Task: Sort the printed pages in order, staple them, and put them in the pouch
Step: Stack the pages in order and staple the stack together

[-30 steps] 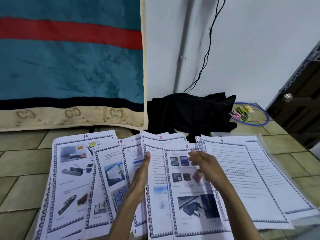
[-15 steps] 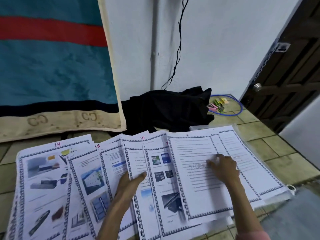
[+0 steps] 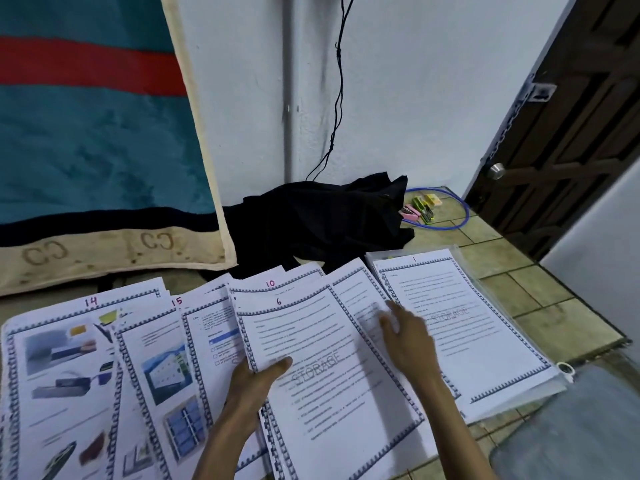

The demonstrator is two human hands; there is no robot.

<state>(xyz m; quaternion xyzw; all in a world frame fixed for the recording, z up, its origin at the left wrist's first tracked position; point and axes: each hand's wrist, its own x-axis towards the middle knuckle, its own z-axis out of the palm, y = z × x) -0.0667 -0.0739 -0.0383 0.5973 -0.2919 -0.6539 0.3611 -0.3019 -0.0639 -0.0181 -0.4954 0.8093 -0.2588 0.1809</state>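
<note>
Tiled floor (image 3: 540, 271) meets a white wall (image 3: 433, 98), with a teal and red blanket (image 3: 86, 133) hanging at the left and a dark wooden door (image 3: 571, 150) at the right. Printed pages lie fanned across the floor. A clear plastic pouch (image 3: 562, 374) lies flat at the right, under the page marked 1 (image 3: 474, 327); whether that page is inside it or only on top cannot be told.

Page 6 (image 3: 332, 375) tops a small bundle in the middle. The left hand (image 3: 258, 379) grips this bundle at its left edge, thumb lying on the top sheet and fingers curled beneath. The right hand (image 3: 408, 336) rests with relaxed, straight fingers (image 3: 388, 322) on the sheet between page 6 and page 1, touching it and holding nothing.

Page 10 (image 3: 277, 289) peeks out behind page 6; page 15 (image 3: 166, 368) and page 14 (image 3: 62, 375) lie to the left. A black cloth (image 3: 318, 220) is heaped by the wall, with a blue cable loop (image 3: 462, 211) and coloured small items (image 3: 420, 207) beside it.
</note>
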